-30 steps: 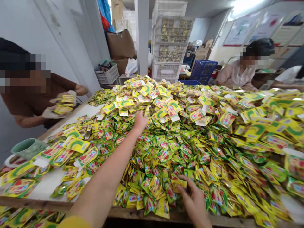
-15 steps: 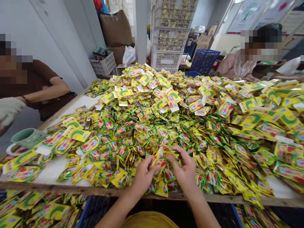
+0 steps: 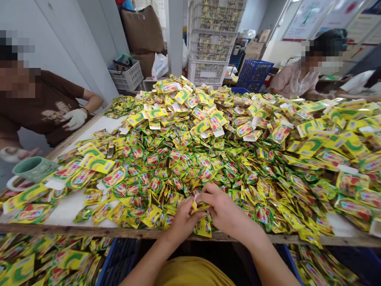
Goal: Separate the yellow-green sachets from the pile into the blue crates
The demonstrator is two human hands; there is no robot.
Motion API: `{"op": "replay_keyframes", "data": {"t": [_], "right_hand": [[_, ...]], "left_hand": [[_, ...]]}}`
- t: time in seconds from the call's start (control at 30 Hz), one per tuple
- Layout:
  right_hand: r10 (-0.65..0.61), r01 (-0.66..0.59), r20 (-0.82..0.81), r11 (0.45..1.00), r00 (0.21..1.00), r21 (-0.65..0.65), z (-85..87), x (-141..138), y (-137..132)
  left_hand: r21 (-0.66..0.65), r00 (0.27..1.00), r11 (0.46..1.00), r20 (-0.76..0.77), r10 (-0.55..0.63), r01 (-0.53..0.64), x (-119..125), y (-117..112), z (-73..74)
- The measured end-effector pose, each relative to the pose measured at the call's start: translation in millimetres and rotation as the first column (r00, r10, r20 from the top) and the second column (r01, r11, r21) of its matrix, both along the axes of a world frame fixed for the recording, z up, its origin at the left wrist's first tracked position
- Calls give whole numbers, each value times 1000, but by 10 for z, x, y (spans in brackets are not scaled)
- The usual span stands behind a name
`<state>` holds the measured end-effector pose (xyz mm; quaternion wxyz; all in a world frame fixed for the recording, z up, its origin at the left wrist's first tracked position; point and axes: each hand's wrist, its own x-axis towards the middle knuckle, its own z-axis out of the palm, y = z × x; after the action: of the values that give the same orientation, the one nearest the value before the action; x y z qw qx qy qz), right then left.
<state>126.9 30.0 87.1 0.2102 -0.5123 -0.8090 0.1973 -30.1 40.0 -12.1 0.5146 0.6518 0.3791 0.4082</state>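
Observation:
My left hand (image 3: 185,222) grips a small yellow carton (image 3: 194,205) with a white flap raised at its open end, close above the table's front edge. My right hand (image 3: 222,208) is closed against that open end, its fingers bent over a green, red and yellow sachet (image 3: 203,206) that they mostly cover. How far the sachet is inside the carton cannot be seen. Around both hands lies a heap of similar sachets (image 3: 154,182). Flat and half-opened yellow cartons (image 3: 205,125) are piled on the far part of the heap.
A green mug (image 3: 35,169) stands at the table's left edge. A person with white gloves (image 3: 76,119) is at the left; another person (image 3: 297,79) sits at the back right. Stacked white crates (image 3: 208,73) rise behind the heap. Blue crates (image 3: 119,258) are below the table edge.
My right hand has moved down and left against the carton, covering the sachet it pinched. The carton is now more hidden. At the left, the person's gloved hands have shifted.

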Motion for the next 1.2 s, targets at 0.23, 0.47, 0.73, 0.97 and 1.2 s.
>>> {"op": "replay_keyframes", "data": {"t": [0.23,0.47,0.73,0.97,1.2], "right_hand": [[-84,73,125,993,989,92,-157,-159,42],[94,-88,121,994,988,-58,29,-10,40],[-60,30,164,983,985,180,-90,-84,-29],[48,-47,4,999,999,-19,-325,-47,-80],[-46,39,113,997,992,60,-314,-77,-182]], "left_hand": [[-176,998,983,57,-40,50,-85,23,-15],[-180,999,983,-4,-42,40,-109,-1,18],[-198,1000,980,9,11,-9,-112,-63,15],[-177,1000,984,20,6,-3,-106,-93,-23],[-195,999,980,16,37,-33,-131,-102,-72]]}}
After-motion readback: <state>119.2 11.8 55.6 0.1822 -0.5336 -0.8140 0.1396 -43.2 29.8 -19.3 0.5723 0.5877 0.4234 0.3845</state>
